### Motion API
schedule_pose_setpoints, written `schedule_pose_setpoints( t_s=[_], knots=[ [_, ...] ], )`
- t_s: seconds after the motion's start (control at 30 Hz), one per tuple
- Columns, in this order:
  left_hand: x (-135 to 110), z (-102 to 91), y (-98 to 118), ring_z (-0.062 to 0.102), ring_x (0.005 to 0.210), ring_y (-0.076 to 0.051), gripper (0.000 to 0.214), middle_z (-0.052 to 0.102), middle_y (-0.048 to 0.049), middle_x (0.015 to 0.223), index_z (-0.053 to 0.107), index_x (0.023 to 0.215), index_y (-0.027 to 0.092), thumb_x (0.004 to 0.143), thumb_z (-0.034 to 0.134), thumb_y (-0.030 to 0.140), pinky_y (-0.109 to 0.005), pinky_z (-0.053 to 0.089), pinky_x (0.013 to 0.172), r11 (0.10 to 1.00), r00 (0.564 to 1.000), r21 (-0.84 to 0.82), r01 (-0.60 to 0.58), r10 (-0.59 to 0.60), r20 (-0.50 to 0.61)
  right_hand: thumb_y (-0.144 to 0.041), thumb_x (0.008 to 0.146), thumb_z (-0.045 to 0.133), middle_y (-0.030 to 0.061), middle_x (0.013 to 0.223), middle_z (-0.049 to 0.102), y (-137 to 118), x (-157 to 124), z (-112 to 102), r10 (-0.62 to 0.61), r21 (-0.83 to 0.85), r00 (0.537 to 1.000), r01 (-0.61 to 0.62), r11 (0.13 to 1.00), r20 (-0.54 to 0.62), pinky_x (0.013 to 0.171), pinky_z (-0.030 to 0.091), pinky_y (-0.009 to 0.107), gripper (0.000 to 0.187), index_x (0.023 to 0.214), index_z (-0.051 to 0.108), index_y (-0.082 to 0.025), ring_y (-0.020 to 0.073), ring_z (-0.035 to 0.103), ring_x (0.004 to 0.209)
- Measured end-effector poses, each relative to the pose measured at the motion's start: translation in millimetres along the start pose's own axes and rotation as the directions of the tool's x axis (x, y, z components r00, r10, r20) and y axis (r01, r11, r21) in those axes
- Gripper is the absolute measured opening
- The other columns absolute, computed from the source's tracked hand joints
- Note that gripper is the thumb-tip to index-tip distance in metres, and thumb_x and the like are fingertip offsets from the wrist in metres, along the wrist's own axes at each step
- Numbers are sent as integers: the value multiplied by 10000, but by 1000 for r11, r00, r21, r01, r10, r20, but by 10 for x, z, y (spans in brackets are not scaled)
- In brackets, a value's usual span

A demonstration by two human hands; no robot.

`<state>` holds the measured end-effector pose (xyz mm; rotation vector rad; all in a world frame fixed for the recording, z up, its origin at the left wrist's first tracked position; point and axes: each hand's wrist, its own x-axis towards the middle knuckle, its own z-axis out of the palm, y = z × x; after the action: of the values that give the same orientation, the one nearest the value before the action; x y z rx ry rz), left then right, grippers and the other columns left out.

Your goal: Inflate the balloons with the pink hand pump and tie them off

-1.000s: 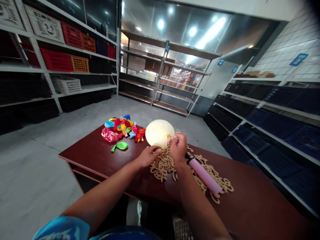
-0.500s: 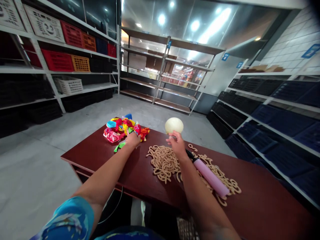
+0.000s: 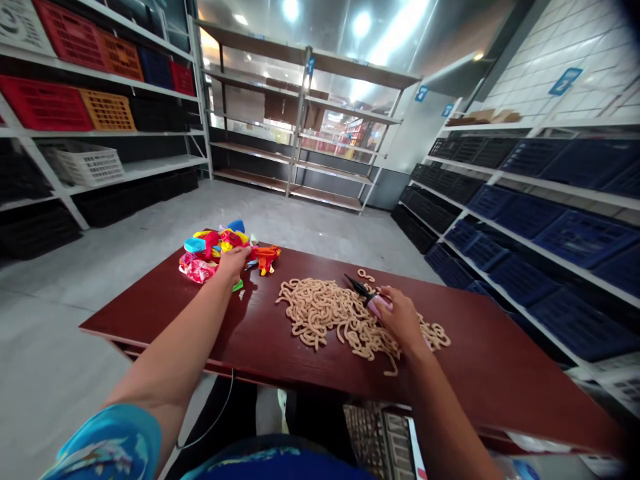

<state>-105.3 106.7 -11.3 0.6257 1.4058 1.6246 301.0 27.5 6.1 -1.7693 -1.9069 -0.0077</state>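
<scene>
At the lower left of the frame a blue patterned sleeve [image 3: 105, 443] is seen, and from it the left arm is stretched up across the dark red table [image 3: 240, 347]. Right of centre the right hand [image 3: 397, 319] has been brought down onto the pink pump [image 3: 379, 303], fingers curled over the barrel in a grasp, with only the black nozzle and a little pink showing beyond them. 0.5 s ago this hand was raised with a small cream balloon pinched in it, and 1 s ago that balloon was far larger and was held by 2 hands; no cream balloon is seen now. The pump lies on the heap of beige curly strands [image 3: 325, 310] at mid-frame. Farther up and left, the left hand [image 3: 233, 260] is laid on the pile of coloured balloons [image 3: 205, 257], as it was 0.5 s ago; whether anything is gripped cannot be told, the fingers being hidden. A green balloon [image 3: 239, 285] peeps out beneath the wrist. Beyond, shelving with crates [image 3: 75, 107] is ranged along the upper edges
</scene>
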Motion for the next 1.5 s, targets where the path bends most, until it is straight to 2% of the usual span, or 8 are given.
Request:
schedule_pose_setpoints(
  t_s=[0.1,0.2,0.4,0.57,0.7,1.33,1.43,1.5],
  knots=[
    [-101,37,85,560,542,-116,20,587,-20,610,569,700,141,708,587,136,-255,485,541,932,984,-317,174,-156,81,-501,730,511,141,1138,554,241,-156,-82,217,-342,967,-161,926,133,849,370,427,493,1107,545,-186,302,507,1039],
    [-200,72,93,591,559,-122,26,614,-47,636,569,730,124,752,558,115,-244,508,522,847,947,-425,320,-269,178,-555,679,548,153,1081,574,364,-238,-88,307,-450,926,-183,874,221,776,401,414,540,1060,550,-173,309,541,976],
    [-426,161,35,611,563,-126,29,624,-62,632,573,742,117,744,583,89,-218,518,504,816,934,-455,356,-295,202,-435,742,539,138,1032,583,-2,-252,-116,34,-319,999,-19,948,42,740,414,370,430,1084,517,-175,267,563,917],
    [-639,241,50,609,563,-123,39,625,-62,644,570,734,109,732,588,74,-217,516,504,810,927,-460,364,-269,260,-347,773,526,86,1108,558,-676,-368,-95,-336,-33,940,338,940,59,803,406,341,438,1189,452,-233,227,531,978],
    [-764,285,70,593,535,-112,53,616,-42,613,569,706,120,732,590,79,-227,517,519,812,939,-477,335,-248,236,-395,753,567,96,1091,559,-916,-432,-8,-318,-62,946,321,945,58,791,397,349,474,1181,464,-220,244,529,951],
    [-1026,446,-142,604,699,-105,173,644,-4,777,533,735,165,645,681,165,-227,477,654,860,998,-509,50,-23,60,-396,744,586,89,1028,565,-1139,-414,143,-296,-148,954,301,942,55,758,379,333,431,1123,484,-217,238,526,916],
    [-1060,395,-128,611,750,-127,133,651,-40,860,560,772,171,711,627,269,-250,482,670,838,974,-513,184,-88,207,-390,738,595,83,1005,567,-1164,-399,151,-318,-138,947,322,937,49,770,377,330,419,1106,490,-218,235,525,915],
    [-1095,336,-101,611,843,-173,284,644,-88,956,585,817,167,747,553,440,-306,490,702,826,907,-470,311,-111,406,-394,738,595,83,1011,565,-1163,-400,148,-330,-126,943,333,934,46,775,379,330,435,1118,483,-214,234,524,923]
  ],
)
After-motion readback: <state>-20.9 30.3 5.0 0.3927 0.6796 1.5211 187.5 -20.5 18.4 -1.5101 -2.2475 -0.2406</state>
